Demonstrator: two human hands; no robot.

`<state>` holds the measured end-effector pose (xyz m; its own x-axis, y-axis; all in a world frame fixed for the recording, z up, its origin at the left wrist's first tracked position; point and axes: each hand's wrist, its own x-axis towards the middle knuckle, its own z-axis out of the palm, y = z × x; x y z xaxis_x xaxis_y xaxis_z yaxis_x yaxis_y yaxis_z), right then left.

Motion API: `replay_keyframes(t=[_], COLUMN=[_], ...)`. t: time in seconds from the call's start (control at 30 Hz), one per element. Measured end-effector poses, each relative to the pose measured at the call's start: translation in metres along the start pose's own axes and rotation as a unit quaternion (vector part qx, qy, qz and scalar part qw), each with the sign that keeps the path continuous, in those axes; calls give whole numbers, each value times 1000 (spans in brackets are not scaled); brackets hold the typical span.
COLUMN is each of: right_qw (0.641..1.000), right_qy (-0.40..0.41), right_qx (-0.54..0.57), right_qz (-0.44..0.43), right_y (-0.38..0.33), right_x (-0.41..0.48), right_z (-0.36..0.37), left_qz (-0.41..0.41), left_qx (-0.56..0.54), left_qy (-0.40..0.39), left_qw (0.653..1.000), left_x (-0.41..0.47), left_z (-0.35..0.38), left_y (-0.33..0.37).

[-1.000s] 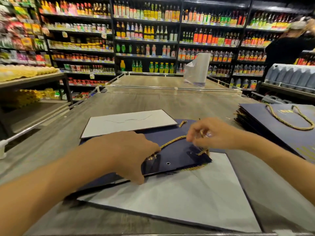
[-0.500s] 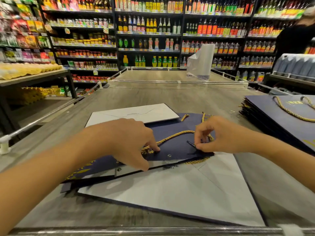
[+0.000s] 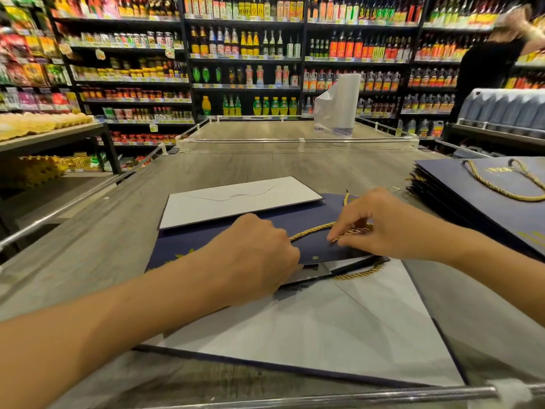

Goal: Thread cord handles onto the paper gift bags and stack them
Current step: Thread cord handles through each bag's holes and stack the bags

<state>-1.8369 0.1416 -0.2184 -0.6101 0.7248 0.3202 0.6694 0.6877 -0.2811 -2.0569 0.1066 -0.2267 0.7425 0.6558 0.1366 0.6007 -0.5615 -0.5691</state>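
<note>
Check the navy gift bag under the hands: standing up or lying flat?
Lying flat. The navy gift bag lies collapsed over a white sheet, and the right hand pinches the gold cord on top of it.

Wooden table [image 3: 206, 166]: roll of plastic bags [image 3: 339, 104] stands upright near far edge, behind a clear divider [image 3: 298, 141]. Bottle-stocked shelves [image 3: 244, 57] beyond. Person in dark top [image 3: 483, 63] far right, above grey jugs [image 3: 501, 110].

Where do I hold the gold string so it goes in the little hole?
Pinch the gold cord right by its loose tip, from above, as the right hand does. It's floppy, so a short end likely aims best at the eyelet.
</note>
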Motion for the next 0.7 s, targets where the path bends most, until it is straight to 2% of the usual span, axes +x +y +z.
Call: replay_keyframes(t=[0.13,0.2,0.33,0.63,0.7], right_qw=[973,956,923,901,899], right_qy=[42,41,58,82,88], right_qx=[-189,-231,-306,-333,-330], right_qz=[-124,-177,-227,-265,-275], right_y=[-13,-16,-16,-21,-21], right_x=[-3,-4,-4,-4,-3], right_z=[-3,-2,3,2,1], left_qz=[4,-9,-3,1,-3], left_qx=[-4,-5,-37,-38,-45], left_qy=[16,39,80,143,130], left_qw=[1000,999,996,989,990], left_x=[-2,-3,-2,-2,-2], left_z=[0,-1,4,9,6], left_y=[1,-1,-1,1,0])
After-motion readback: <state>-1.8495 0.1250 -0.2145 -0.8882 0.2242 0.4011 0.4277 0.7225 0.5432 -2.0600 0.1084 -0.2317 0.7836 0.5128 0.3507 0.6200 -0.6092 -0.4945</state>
